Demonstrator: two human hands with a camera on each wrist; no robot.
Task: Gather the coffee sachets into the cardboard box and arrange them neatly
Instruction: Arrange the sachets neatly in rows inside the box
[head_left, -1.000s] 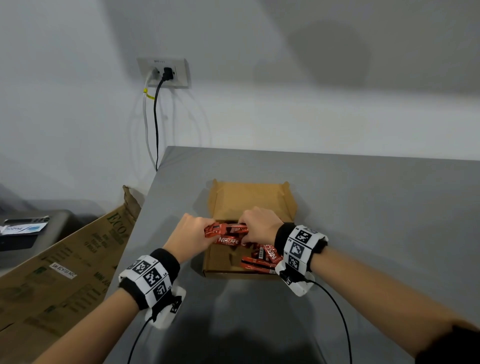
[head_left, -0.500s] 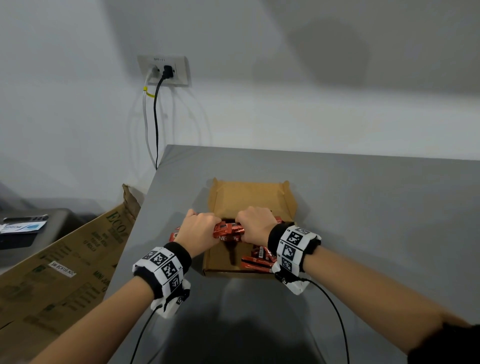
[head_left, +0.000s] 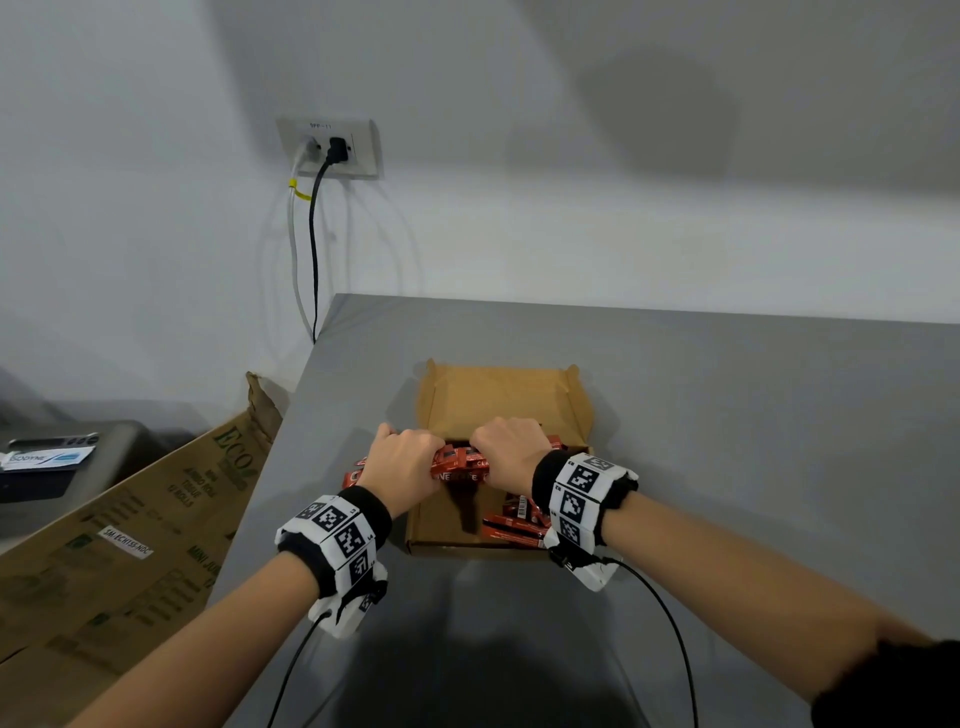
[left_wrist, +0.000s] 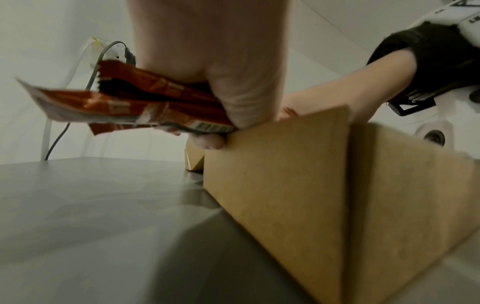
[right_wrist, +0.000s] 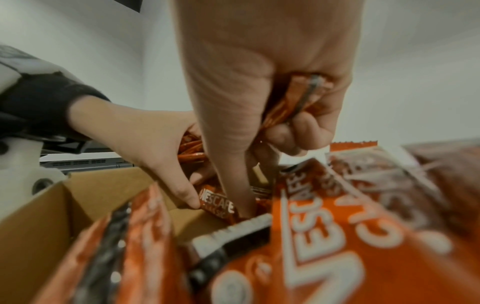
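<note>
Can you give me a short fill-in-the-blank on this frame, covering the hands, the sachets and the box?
1. Both hands grip one bundle of red coffee ____ above the cardboard box.
2. The left hand holds the bundle's end that juts past the box's ____ wall.
3. More sachets lie inside the box under the ____ hand.
4. The box stands on a ____ table.

Missing words: sachets; left; right; grey

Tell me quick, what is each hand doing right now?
Left hand: grips one end of a bundle of red foil coffee sachets.
Right hand: grips the same bundle's other end, above the brown cardboard box.
</note>
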